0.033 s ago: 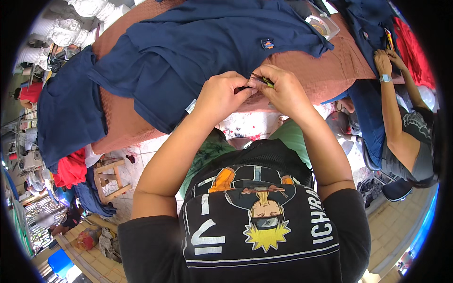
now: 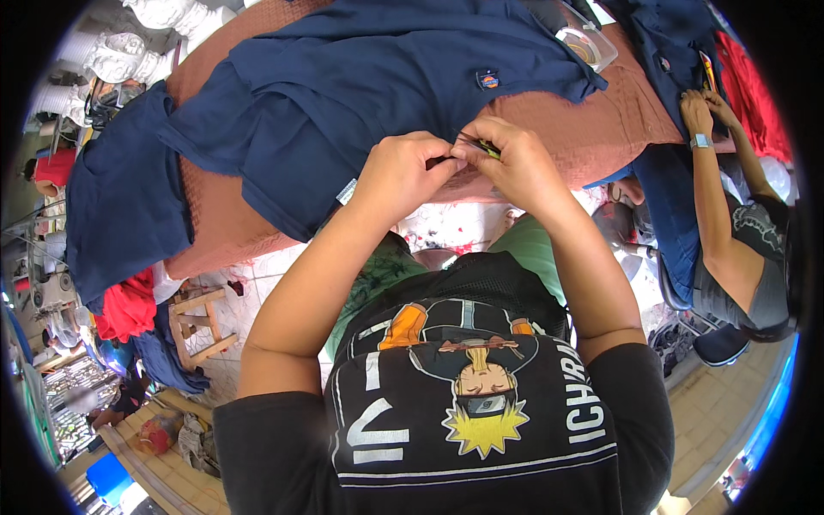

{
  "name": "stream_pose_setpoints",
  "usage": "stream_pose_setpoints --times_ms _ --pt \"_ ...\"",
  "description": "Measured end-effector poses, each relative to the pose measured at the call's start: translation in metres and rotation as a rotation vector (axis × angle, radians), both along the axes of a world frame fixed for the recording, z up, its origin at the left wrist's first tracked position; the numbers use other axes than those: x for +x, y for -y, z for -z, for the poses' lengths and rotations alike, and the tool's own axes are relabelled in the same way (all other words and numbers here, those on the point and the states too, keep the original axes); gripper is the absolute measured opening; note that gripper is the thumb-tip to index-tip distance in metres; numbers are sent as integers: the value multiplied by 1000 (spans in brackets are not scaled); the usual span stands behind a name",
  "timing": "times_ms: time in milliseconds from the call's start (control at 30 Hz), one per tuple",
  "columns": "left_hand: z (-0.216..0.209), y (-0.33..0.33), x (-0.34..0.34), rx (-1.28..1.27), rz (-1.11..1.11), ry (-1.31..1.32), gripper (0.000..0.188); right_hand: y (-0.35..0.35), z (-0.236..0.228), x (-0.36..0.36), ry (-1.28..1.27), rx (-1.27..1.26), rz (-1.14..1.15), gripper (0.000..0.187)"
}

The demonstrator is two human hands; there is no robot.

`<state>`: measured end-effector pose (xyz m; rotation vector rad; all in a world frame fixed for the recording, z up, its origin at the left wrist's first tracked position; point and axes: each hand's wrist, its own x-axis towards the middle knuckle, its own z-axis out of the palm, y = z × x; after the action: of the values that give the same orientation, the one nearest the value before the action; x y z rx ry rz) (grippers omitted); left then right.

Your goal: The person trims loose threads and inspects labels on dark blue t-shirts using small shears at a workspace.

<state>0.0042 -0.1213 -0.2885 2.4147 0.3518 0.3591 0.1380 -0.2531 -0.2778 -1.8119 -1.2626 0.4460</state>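
Note:
A navy blue shirt [image 2: 378, 77] lies spread on a table covered with a rust-brown cloth [image 2: 592, 137]. Both my hands meet at the shirt's near edge. My left hand [image 2: 402, 172] pinches the fabric there between thumb and fingers. Touching it, my right hand [image 2: 515, 163] grips a small yellow-green tool [image 2: 486, 148] whose tip points at the pinched spot. What the tip does is hidden by my fingers.
To the right, another person's hands [image 2: 705, 110] rest on a second navy garment [image 2: 661, 51]. A clear plastic tub [image 2: 585, 41] stands at the table's far side. A wooden stool [image 2: 199, 324] and red cloth [image 2: 127, 309] are on the floor at left.

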Motion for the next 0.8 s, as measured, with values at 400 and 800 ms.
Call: stream_pose_setpoints --times_ms 400,800 --pt "-9 -8 -1 -386 -65 -156 17 29 -7 14 13 -143 -44 27" --pt "-13 -5 -2 -359 -60 -175 17 21 -2 5 93 -107 -136 19"
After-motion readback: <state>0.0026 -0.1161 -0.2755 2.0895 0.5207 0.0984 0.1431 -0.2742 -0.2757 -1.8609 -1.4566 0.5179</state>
